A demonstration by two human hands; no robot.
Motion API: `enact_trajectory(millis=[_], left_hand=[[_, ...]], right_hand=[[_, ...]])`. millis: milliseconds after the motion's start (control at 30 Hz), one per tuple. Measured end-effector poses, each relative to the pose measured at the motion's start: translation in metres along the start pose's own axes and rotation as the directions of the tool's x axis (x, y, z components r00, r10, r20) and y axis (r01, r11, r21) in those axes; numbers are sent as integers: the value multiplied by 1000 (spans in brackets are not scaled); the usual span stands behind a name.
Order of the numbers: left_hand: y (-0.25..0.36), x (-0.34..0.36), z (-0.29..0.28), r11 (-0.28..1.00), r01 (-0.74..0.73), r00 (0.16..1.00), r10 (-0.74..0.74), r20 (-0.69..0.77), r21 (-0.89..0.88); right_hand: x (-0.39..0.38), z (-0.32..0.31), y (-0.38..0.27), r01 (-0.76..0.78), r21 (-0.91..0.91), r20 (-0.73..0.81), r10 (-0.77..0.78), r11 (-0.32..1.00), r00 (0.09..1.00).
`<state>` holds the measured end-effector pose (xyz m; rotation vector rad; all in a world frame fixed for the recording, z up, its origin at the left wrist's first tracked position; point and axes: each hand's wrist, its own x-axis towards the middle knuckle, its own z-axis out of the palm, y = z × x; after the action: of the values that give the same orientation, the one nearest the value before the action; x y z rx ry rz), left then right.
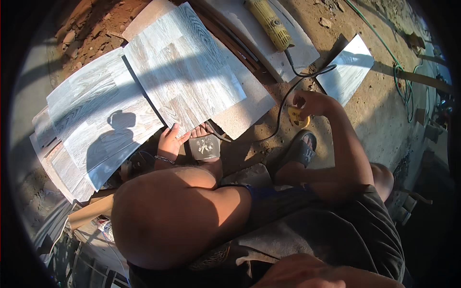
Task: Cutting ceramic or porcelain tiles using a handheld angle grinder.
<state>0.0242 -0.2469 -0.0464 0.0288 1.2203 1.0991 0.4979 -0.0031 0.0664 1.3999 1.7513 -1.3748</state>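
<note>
A pale wood-look floor tile (pixel 180 67) lies tilted over a stack of tiles in front of me. My left hand (pixel 171 143) holds the near corner of this tile, its fingertips showing at the edge and part of the hand hidden. A second wood-look tile (pixel 72 110) lies to its left, bearing the shadow of my head and shoulders. On the right, my right hand (pixel 314 104) is closed around a yellow tape measure (pixel 298 118) that hangs just above the ground. No drawn-out blade can be made out.
A yellow angle grinder (pixel 270 24) rests on a slab at the back, its black cord (pixel 281 115) looping across the ground. Right of it lies a cut tile piece (pixel 350 65). A green hose (pixel 379 36) runs along the far right. My sandalled feet (pixel 205 146) stand close to the tiles.
</note>
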Motion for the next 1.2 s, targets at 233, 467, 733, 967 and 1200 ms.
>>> enact_trajectory(millis=[233,467,733,967,1200], left_hand=[[51,-65,42,995,-11,994,21,103,-98],[189,-117,74,925,-162,983,183,28,-344],[226,-116,81,849,-119,945,257,205,-514],[216,-122,84,826,-16,927,223,301,-563],[221,-124,102,859,-38,891,260,372,-510]], right_hand=[[-17,42,-41,-25,-92,-96,17,995,995],[-33,71,-130,340,37,93,-342,940,935],[-71,45,-242,570,675,-224,-607,468,763],[-73,14,-301,577,737,-387,-481,352,787],[-74,18,-307,595,755,-455,-434,273,777]])
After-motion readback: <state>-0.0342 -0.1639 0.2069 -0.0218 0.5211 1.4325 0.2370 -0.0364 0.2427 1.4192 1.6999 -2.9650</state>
